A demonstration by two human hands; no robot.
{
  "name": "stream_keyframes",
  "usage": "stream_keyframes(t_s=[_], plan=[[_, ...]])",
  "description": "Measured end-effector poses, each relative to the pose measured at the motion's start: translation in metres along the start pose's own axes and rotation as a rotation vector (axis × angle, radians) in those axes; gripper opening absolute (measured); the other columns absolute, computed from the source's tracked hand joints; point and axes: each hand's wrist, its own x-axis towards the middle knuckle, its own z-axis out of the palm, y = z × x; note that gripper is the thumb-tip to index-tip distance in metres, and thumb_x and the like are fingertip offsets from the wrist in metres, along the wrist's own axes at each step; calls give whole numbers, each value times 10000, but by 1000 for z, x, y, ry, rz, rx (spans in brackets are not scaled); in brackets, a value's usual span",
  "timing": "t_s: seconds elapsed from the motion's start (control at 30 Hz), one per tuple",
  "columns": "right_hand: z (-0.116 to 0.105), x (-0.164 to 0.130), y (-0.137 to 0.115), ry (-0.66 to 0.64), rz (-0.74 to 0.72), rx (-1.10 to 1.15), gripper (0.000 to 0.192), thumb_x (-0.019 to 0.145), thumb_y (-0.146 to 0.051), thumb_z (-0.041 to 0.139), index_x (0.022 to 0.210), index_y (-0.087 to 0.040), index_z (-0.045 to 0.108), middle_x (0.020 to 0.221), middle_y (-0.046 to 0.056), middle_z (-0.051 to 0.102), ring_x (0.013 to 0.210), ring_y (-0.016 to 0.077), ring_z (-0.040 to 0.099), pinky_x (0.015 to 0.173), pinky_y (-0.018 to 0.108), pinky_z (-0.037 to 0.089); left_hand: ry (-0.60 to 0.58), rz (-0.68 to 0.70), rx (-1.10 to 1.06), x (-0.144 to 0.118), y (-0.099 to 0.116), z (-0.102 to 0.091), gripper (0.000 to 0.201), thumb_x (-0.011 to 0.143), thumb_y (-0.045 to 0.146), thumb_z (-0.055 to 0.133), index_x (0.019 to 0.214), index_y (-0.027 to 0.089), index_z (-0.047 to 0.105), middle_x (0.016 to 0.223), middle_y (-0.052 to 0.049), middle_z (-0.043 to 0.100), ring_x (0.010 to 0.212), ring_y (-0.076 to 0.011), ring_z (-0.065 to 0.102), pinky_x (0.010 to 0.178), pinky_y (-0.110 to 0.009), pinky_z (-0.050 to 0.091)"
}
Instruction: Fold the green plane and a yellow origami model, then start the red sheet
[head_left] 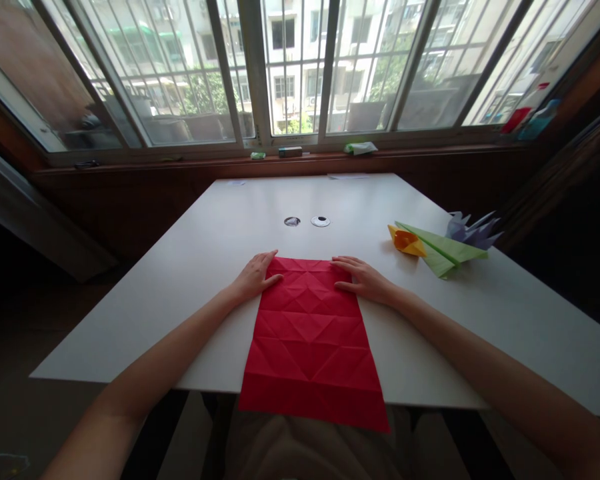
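Observation:
A red sheet of paper (310,333), covered in a grid of straight and diagonal creases, lies on the white table (180,320) in front of me. Its near end hangs past the table's front edge, over my lap. On the far left corner rests my left hand (257,277), fingers stretched along the edge and thumb apart on the red surface. My right hand (363,279) lies flat at the far right corner, its fingertips and thumb on the paper with a gap between them.
To the right sit a yellow-orange folded paper piece (407,241), a light green folded paper piece (450,250) and a spiky lavender paper piece (473,230). Two round inserts, one a cable grommet (321,221), are set in the tabletop. Small items, including a green-white packet (360,148), line the windowsill (200,163).

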Motion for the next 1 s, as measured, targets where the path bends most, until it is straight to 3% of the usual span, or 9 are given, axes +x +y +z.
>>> stream_keyframes(t_s=[0.1, 0.2, 0.37, 0.5, 0.6, 0.7, 0.87, 1.0], plan=[[1, 0, 1, -3, 10, 5, 583, 802, -477, 545, 1289, -162, 490, 1346, 142, 481, 1258, 272, 427, 1044, 444, 357, 23, 16, -79, 0, 1, -1, 668, 818, 431, 525, 1374, 139, 300, 1321, -154, 441, 1237, -256, 413, 1063, -394, 311], [1, 0, 2, -4, 15, 13, 597, 801, -477, 546, 1306, -168, 470, 1347, 136, 481, 1264, 275, 418, 1046, 451, 350, 82, -41, -373, 0, 1, -1, 691, 735, 368, 640, 1343, 180, 371, 1281, -129, 465, 1170, -250, 472, 1033, -401, 350], [2, -1, 3, 18, 33, 41, 637, 785, -485, 562, 1342, -213, 416, 1330, 125, 499, 1245, 290, 440, 1027, 476, 366, 91, -166, -679, 4, -1, -1, 761, 663, 332, 698, 1340, 189, 382, 1010, -75, 615, 863, -195, 614, 780, -351, 511], [3, -1, 3, 73, 119, 101, 777, 752, -498, 595, 1397, -182, 300, 1366, 170, 442, 1246, 303, 439, 1028, 487, 363, 70, -222, -845, 4, -1, -4, 542, 636, 373, 720, 1114, 142, 609, 870, -74, 683, 812, -219, 645, 743, -348, 523], [2, 0, 2, 189, 282, 392, 911, 685, -511, 661, 1412, -168, 232, 1417, 190, 368, 1284, 315, 390, 1056, 487, 326, 101, -281, -957, 3, 0, -4, 411, 619, 400, 734, 928, 133, 691, 831, -88, 706, 814, -250, 655, 752, -377, 523], [-2, 1, -2, 251, 439, 806, 948, 678, -517, 671, 1422, -203, 176, 1419, 182, 369, 1220, 305, 474, 990, 467, 420, 162, -332, -1063, 3, -1, -4, 431, 596, 412, 752, 927, 141, 694, 856, -85, 715, 838, -255, 659, 795, -400, 514], [-10, -1, -10, 97, 465, 1019, 769, 686, -453, 694, 1340, -201, 378, 1159, 146, 631, 971, 277, 648, 806, 412, 547, 247, -386, -1197, 5, -4, -4, 443, 561, 391, 783, 913, 140, 689, 887, -83, 719, 865, -245, 658, 838, -405, 500], [-11, -2, -14, -35, 421, 1070, 583, 649, -347, 741, 1186, -213, 560, 1011, 71, 703, 895, 246, 670, 770, 379, 558, 264, -399, -1261, 5, -4, -4, 416, 589, 366, 776, 925, 139, 680, 941, -86, 713, 888, -235, 654, 852, -389, 497]])
